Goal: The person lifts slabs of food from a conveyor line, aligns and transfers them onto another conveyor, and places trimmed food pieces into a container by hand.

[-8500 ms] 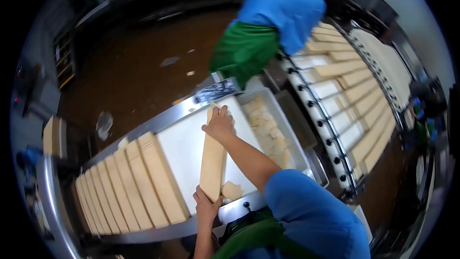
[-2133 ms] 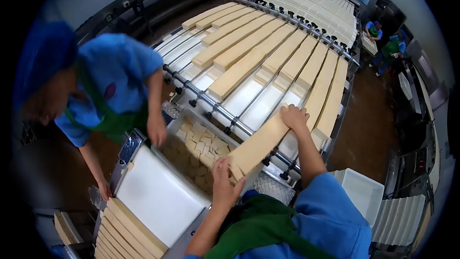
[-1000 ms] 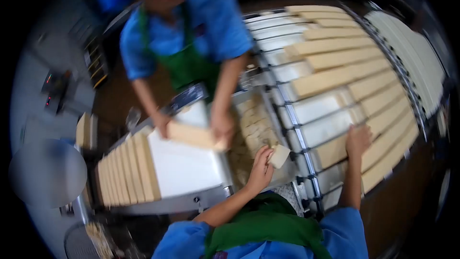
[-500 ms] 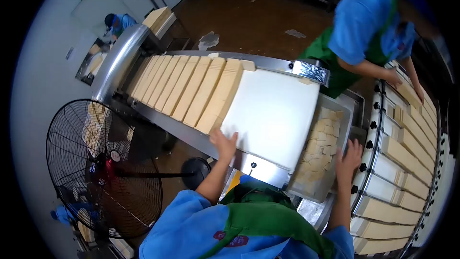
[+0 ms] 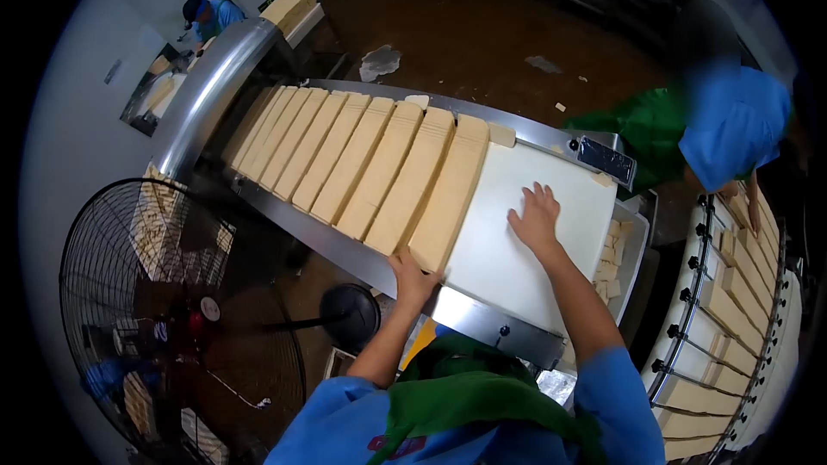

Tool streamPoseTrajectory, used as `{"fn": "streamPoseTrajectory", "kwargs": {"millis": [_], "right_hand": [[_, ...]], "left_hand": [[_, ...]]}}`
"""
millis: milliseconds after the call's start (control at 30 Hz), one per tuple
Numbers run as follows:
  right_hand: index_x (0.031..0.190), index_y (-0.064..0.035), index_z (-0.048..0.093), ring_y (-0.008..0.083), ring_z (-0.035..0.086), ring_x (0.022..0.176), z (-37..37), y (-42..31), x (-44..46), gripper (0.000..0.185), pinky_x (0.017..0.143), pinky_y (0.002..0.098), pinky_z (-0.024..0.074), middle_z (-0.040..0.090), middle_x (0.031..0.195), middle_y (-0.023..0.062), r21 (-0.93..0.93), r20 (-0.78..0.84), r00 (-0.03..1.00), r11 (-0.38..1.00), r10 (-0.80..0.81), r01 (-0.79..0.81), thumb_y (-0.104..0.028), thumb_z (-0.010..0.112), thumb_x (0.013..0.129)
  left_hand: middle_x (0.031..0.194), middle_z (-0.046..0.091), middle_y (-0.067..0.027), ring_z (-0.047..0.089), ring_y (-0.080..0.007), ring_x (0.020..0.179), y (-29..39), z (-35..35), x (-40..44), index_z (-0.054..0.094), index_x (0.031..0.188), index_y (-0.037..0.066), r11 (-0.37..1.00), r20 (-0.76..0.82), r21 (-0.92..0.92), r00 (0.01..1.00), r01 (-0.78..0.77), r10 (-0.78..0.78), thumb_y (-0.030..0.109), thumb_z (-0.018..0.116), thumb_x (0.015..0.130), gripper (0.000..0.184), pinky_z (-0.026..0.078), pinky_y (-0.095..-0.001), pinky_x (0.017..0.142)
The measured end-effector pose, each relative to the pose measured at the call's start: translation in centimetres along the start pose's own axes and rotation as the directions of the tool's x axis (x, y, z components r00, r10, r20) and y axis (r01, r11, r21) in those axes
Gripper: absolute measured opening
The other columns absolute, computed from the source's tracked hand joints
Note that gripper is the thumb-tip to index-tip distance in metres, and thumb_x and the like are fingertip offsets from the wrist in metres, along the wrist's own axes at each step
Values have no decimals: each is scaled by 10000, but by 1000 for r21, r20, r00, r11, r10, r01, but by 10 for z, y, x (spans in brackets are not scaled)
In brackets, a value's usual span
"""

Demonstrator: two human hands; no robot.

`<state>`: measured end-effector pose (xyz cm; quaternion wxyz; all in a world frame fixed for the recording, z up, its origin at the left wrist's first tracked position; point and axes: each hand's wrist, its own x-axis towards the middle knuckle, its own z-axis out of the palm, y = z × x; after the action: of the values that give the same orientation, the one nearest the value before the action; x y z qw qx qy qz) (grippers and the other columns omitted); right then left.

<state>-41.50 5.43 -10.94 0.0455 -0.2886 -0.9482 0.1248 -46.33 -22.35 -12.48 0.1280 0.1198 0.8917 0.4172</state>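
Touching the near end of the end slab [image 5: 452, 185] with the left hand [image 5: 413, 284], at the near left corner of the bare stretch of the white belt [image 5: 495, 215]. Bending the left fingers there, parted from the thumb by a modest gap; cannot tell whether gripping or merely resting against the slab. Reaching out with the right hand [image 5: 536, 215] over the middle of the white belt, with fingers fanned wide; cannot tell whether touching its surface.

Immediately left of the bare belt, the end slab, pale and long, lying crosswise. Farther left, more slabs [image 5: 340, 159] side by side in a row, leading toward a shiny metal hood [image 5: 220, 90]. At the belt's far left corner, just beside the end slab's far end, a small pale block [image 5: 502, 135]. Off the belt's right end, a bin [image 5: 636, 254] with broken pale pieces [image 5: 608, 267] inside, partly hidden by the right arm. Well to the right of the belt, a railed table [image 5: 674, 284] bearing further slabs [image 5: 736, 306], with a co-worker [image 5: 732, 129] in blue and green bent over its far end. To the near left of the belt, a black wire fan [image 5: 194, 319].
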Motion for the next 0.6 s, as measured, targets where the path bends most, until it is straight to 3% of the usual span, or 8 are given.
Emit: {"fn": "streamPoseTrajectory", "kwargs": {"millis": [167, 333, 400, 433, 467, 533, 567, 600], "right_hand": [[1398, -62, 363, 343, 251, 1359, 6, -68, 76, 690, 1070, 466, 234, 279, 1476, 193, 36, 58, 995, 996, 85, -87, -438, 550, 851], [1464, -143, 275, 336, 254, 1365, 2, -111, 137, 681, 1072, 432, 268, 137, 1537, 188, 66, 160, 979, 988, 127, -139, -498, 438, 906], [1483, -189, 242, 339, 261, 1368, 3, -117, 151, 674, 1067, 433, 286, 73, 1552, 186, 34, 255, 955, 985, 153, -167, -525, 388, 918], [1458, -162, 282, 342, 344, 1317, 9, -119, 151, 668, 1034, 438, 319, 165, 1516, 209, -5, 186, 971, 989, 148, -150, -524, 400, 909], [1458, -162, 282, 342, 344, 1317, 11, -118, 154, 668, 1034, 438, 319, 165, 1516, 209, -8, 181, 970, 986, 164, -165, -524, 400, 909], [1386, -130, 356, 344, 441, 1217, 8, -115, 153, 645, 997, 440, 349, 308, 1401, 221, -21, 273, 948, 986, 164, -165, -531, 425, 886], [1314, -109, 391, 339, 499, 1121, 7, -112, 148, 626, 937, 437, 394, 388, 1272, 202, -37, 208, 958, 980, 197, -193, -520, 473, 849], [1314, -109, 391, 339, 499, 1121, 3, -104, 143, 626, 937, 437, 394, 388, 1272, 202, -47, 201, 954, 975, 224, -219, -520, 473, 849]], "left_hand": [[1217, 362, -338, 407, -484, 1132, 7, 1, -3, 219, 1337, -136, 992, 64, 102, 996, -75, 68, 203, 769, 677, 924, 371, -478, 982], [1165, 447, -312, 492, -441, 1072, 10, -7, 7, 207, 1340, -154, 955, 200, 262, 976, -138, 86, 296, 752, 700, 954, 459, -436, 896], [1162, 457, -307, 510, -433, 1059, 15, -9, 11, 208, 1338, -157, 936, 315, 348, 947, -56, -60, 338, 753, 698, 975, 482, -430, 866], [1157, 464, -306, 515, -437, 1055, 17, -10, 13, 207, 1332, -163, 927, 330, 370, 941, -60, -71, 370, 758, 688, 1001, 495, -428, 850], [1157, 464, -306, 515, -437, 1055, 19, -10, 16, 207, 1332, -163, 927, 343, 368, 937, -73, -62, 370, 758, 688, 1001, 495, -428, 850], [1164, 454, -316, 513, -449, 1050, 23, -10, 17, 199, 1330, -168, 927, 360, 370, 929, -63, -81, 369, 765, 678, 1017, 485, -441, 862], [1192, 431, -325, 500, -460, 1058, 17, -7, 16, 178, 1333, -169, 932, 353, 357, 933, -69, -66, 348, 768, 667, 1029, 463, -455, 892], [1191, 418, -326, 487, -460, 1064, 19, -7, 16, 197, 1311, -159, 944, 359, 322, 932, -77, -47, 283, 773, 654, 980, 440, -470, 918]]}}
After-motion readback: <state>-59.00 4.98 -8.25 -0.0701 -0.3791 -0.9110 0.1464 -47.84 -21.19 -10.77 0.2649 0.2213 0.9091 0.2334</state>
